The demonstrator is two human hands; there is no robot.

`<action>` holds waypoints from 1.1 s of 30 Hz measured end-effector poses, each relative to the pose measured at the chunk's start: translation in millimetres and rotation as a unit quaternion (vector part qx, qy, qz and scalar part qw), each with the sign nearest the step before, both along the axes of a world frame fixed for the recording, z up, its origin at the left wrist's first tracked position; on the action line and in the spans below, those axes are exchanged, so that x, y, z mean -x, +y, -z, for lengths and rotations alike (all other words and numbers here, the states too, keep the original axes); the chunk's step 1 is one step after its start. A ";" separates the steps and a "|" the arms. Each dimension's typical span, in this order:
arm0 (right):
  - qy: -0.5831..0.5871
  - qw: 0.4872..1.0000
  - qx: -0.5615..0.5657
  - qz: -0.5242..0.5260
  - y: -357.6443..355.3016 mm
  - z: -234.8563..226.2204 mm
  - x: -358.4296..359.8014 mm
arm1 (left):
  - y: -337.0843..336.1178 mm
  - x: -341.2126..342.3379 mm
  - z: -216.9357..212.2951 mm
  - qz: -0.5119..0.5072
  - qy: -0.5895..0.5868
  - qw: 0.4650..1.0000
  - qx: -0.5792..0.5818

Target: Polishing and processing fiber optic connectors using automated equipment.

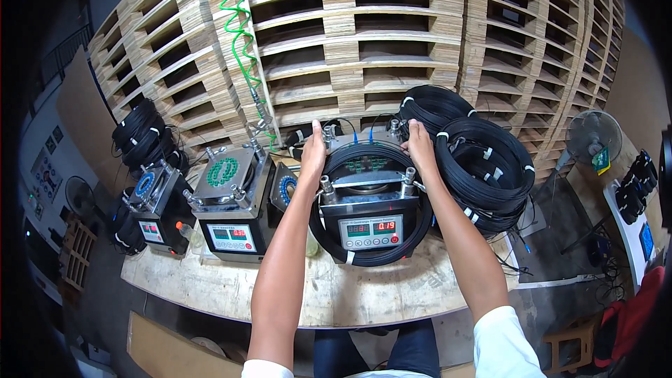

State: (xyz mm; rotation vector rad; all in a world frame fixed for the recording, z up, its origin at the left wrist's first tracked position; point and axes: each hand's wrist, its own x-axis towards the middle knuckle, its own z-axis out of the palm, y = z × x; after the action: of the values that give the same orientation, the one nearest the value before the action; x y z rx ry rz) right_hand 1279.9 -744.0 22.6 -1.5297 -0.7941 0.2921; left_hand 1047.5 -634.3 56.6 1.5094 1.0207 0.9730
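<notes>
A coil of black cable (364, 259) hangs around a fiber-connector polishing machine (374, 199), looping over its top and down past the lit display on its front. My left hand (314, 152) is closed on the coil's upper left side, thumb pointing up, other fingers mostly hidden. On the upper right side my right hand (420, 147) is closed on the same coil, beside a corner clamp post. Two blue connectors (362, 138) stand upright at the machine's far side. Green fittings on the top plate show partly through the loop.
Two more polishing machines (227, 199) (155, 203) stand to the left on the wooden bench (210, 283). Stacked black cable coils (483, 175) rise close by my right arm. Behind are tall wooden pallets (392, 56) and a green spiral air hose (243, 35). A fan (593, 138) stands right.
</notes>
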 end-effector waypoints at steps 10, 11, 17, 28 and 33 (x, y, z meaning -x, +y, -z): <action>-0.010 0.998 0.027 -0.048 3.3 4.4 -7.4 | 8.5 -2.1 3.9 0.003 0.044 0.999 0.026; -0.010 0.998 0.027 -0.051 5.0 5.4 -7.6 | 13.4 -1.1 6.5 -0.003 0.036 0.999 0.019; 0.029 0.999 0.010 -0.028 0.6 0.5 5.2 | 2.9 5.7 2.8 0.006 -0.011 0.999 0.041; -0.045 0.997 0.038 0.040 -8.9 -15.7 18.9 | 16.9 3.7 12.0 0.016 0.033 0.999 0.019; -0.053 0.998 -0.022 0.034 -6.4 -10.7 11.7 | 18.1 -3.1 16.7 -0.043 0.028 0.999 0.009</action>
State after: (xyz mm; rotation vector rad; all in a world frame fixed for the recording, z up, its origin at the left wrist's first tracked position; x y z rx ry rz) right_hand 1268.2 -750.4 33.3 -1.5374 -0.8243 0.1442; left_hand 1050.6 -616.2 40.0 1.4968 1.1390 0.9833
